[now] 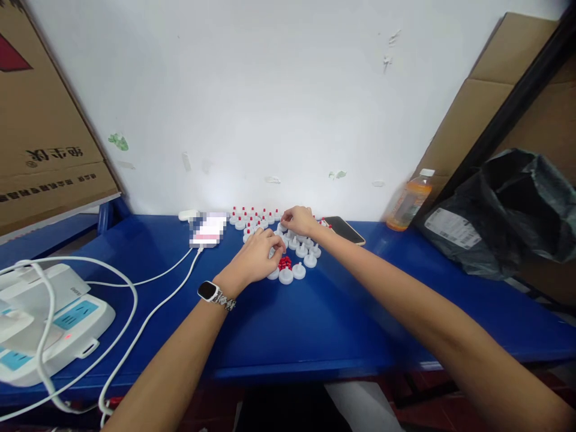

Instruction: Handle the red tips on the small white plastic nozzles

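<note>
Many white cone-shaped nozzle caps (pixel 310 259) stand in a cluster on the blue table, spouts up. Those at the back left have small red tips (pixel 248 231), while the front ones are bare. Loose red tips (pixel 285 263) lie in a small heap among the front caps. Just left of this heap, my left hand (pixel 258 255) is curled over some white caps, its fingertips drawn together; whatever they pinch is too small to see. My right hand (pixel 299 221) reaches to the middle of the cluster, fingers closed at the top of a white cap (pixel 281 228); their contents are hidden.
A phone (pixel 344 230) lies behind my right forearm. At left are a white cabled device (pixel 209 229) and a power strip (pixel 76 324) with looping cables. An orange drink bottle (pixel 409 201) and a black plastic bag (pixel 499 210) stand at right. A white wall (pixel 288 108) rises behind.
</note>
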A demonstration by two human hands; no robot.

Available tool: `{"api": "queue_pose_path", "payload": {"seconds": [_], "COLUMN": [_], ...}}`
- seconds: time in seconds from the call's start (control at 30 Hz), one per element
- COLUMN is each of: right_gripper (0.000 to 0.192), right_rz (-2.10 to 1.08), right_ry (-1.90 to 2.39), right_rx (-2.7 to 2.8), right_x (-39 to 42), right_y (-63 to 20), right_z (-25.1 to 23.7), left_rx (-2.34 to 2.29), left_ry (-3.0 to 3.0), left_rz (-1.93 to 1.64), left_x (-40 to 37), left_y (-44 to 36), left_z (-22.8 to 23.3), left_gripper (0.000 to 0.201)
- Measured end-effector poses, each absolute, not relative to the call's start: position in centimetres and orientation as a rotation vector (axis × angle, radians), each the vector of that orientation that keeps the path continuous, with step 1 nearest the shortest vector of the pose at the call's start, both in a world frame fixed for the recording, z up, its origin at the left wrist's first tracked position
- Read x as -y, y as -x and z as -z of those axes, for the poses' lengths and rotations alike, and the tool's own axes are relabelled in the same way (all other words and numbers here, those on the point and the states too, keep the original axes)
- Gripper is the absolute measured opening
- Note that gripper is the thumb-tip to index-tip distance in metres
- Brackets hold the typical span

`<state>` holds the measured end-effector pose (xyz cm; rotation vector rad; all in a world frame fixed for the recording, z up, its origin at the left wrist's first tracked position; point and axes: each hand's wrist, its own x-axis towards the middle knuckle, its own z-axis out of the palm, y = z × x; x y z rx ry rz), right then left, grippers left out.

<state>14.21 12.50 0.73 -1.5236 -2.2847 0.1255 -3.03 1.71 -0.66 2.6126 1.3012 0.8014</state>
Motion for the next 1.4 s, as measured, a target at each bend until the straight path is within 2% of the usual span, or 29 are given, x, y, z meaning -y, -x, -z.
{"api": "queue_pose_path", "payload": {"seconds": [0.17,0.33,0.5,0.7,1.03,1.4], "right_gripper": [0.023,0.034,0.037,0.026,0.037,0.023], "right_rz": [-0.145,-0.012,0.05,0.053,0.043,-0.097], "right_ry": [1.552,1.697,1.842,1.741,1.718,1.606], "right_rx": [2.276,2.024,2.092,2.072,2.145,2.178], "right_x": [-12.9,-14.5,-16.0,-15.8,-15.7,-15.8], "right_y": [-14.3,-14.8,-14.0,-14.8,-15.6,-15.5], "right_z": [-0.5,-0.2,0.2,0.3,0.6,-0.2], "left_rx": [-1.313,-1.325,-1.341,-1.365,-1.379,-1.392], "left_ry": [-2.596,-2.602,-2.588,-2.561,-2.553,-2.557], "left_rz": [-0.789,-0.818,-0.808,-0.816,-0.794,-0.8], "left_x": [-1.8,-2.0,-2.2,-2.0,-2.1,-2.0], "left_y": [3.1,3.0,3.1,3.2,3.0,3.2], "left_z": [0.9,0.9,1.0,0.9,0.6,0.5], "left_gripper": [0.022,0.025,0.025,0.026,0.028,0.028]}}
